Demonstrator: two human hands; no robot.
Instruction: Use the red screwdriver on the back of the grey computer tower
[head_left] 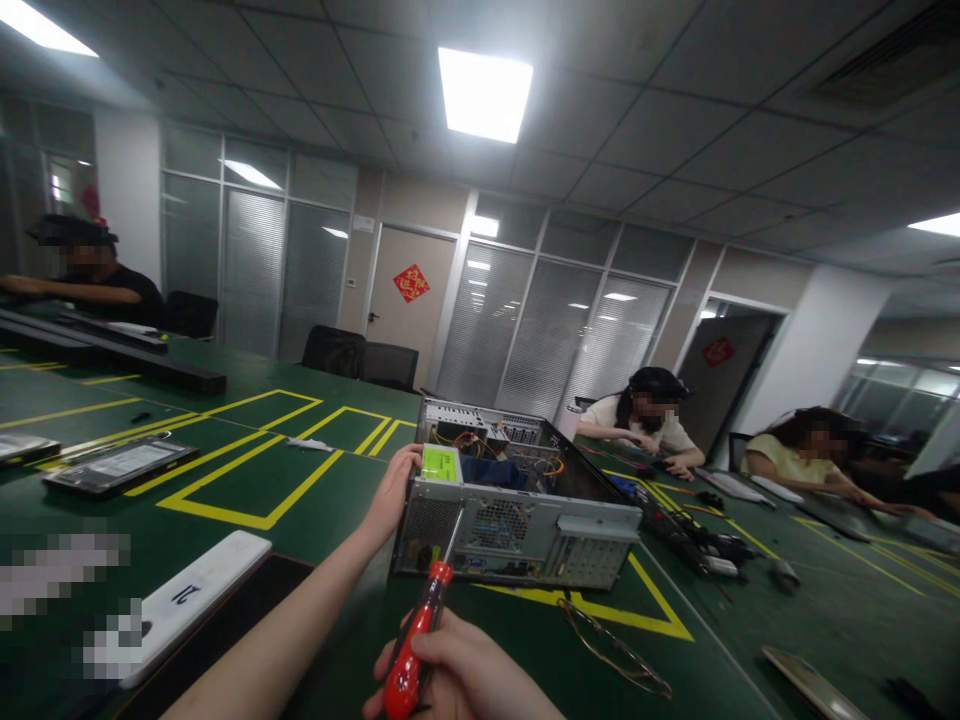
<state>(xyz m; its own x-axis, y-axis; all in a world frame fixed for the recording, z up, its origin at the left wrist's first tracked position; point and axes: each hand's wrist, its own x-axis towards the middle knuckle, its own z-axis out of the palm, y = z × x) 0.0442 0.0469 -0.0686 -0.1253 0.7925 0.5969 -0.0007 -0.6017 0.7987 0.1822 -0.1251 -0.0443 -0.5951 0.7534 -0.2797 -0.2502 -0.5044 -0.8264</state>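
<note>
An open computer case (pixel 517 500) lies on the green table with its rear panel toward me. Inside its left corner is a power supply with a bright green label (pixel 441 464); cables and a blue part show beyond it. My left hand (pixel 391 492) grips the case's left edge beside the power supply, its fingertips at the label. In front of the case, my right hand (pixel 457 665) is closed around the red and black handle of a screwdriver (pixel 426 630). The shaft points at the rear panel below the power supply's edge; whether the tip touches a screw I cannot tell.
Glasses (pixel 615 645) lie right of my right hand, a phone (pixel 810 685) farther right. At left are a white bar marked 21 (pixel 202 600) and a hard drive (pixel 120 465). Cables and parts (pixel 697 535) lie beyond the case. Several people sit around the table.
</note>
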